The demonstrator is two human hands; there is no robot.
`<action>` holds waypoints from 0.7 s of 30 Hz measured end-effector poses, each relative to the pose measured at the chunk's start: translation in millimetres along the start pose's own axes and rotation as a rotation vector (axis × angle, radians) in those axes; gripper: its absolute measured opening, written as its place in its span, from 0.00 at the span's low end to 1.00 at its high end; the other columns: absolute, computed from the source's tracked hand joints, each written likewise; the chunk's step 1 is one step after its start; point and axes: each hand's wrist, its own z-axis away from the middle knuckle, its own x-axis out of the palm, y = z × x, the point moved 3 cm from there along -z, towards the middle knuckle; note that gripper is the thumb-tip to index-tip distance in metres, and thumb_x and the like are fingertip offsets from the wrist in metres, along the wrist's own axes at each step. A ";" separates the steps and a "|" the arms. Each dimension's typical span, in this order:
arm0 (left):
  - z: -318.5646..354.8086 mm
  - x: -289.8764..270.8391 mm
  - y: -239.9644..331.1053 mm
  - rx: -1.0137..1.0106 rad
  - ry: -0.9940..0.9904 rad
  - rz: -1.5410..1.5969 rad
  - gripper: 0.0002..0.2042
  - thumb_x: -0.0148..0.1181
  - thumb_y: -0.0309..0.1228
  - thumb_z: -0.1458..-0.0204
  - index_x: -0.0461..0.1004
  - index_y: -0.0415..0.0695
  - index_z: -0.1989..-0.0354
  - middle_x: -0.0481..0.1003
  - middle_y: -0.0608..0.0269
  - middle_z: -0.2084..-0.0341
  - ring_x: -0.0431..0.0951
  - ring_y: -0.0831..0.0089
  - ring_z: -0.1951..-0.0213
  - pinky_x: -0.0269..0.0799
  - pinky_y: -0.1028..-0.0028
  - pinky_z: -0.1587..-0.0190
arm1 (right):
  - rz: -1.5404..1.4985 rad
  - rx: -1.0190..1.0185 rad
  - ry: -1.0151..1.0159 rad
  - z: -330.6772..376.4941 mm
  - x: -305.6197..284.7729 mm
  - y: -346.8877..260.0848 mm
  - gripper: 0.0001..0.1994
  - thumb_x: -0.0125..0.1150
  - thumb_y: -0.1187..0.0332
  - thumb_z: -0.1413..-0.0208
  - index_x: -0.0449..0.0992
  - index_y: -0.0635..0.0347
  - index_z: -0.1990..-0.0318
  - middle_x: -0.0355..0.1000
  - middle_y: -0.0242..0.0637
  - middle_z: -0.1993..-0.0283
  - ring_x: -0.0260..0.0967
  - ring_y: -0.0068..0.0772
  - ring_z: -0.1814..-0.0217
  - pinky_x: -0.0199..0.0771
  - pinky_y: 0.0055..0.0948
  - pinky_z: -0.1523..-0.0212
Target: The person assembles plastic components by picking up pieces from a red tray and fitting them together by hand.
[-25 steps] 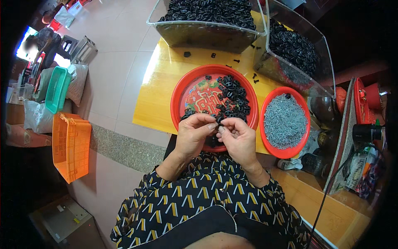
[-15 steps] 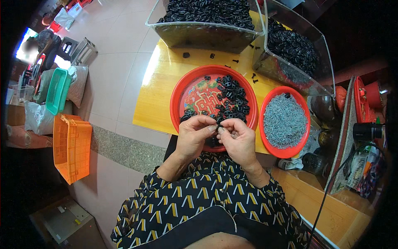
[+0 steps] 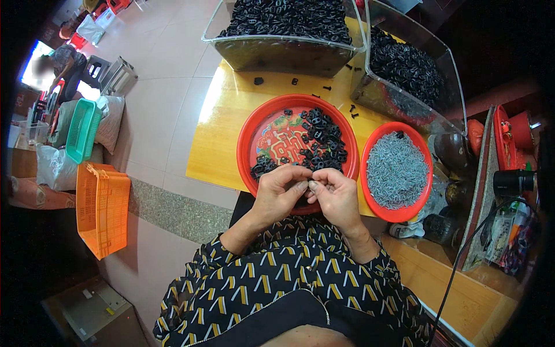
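Note:
Fingertips meeting, my left hand [image 3: 278, 194] and my right hand [image 3: 336, 199] are both closed in a pinch over the near edge of a round red tray [image 3: 245, 130]. What they pinch is hidden between the fingers. In the tray lie many small black plastic pieces with holes [image 3: 324, 136], heaped mostly on its right side, with a smaller cluster at the left by my left hand. To the right of my right hand stands a smaller red dish [image 3: 429, 191] filled with small silvery screws [image 3: 399, 168]; one black piece lies among them.
Two clear plastic bins, a left bin [image 3: 277, 55] and a right bin [image 3: 393, 92], hold black pieces at the back of the yellow table [image 3: 211, 150]. A few loose black parts lie before them. On the floor at left are an orange crate [image 3: 104, 211] and a green basket [image 3: 82, 130].
Both hands have shifted slightly right and down, and their fingertips have drawn closer together. A dark piece visible between the fingertips before is now covered.

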 end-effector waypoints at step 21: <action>-38.7 -0.1 8.1 0.414 -0.066 -0.557 0.08 0.56 0.17 0.66 0.70 0.37 0.74 0.68 0.53 0.78 0.71 0.58 0.72 0.67 0.68 0.71 | -0.426 0.063 0.014 -10.2 -18.1 3.6 0.07 0.50 0.78 0.50 0.67 0.68 0.63 0.68 0.35 0.71 0.67 0.20 0.72 0.68 0.17 0.73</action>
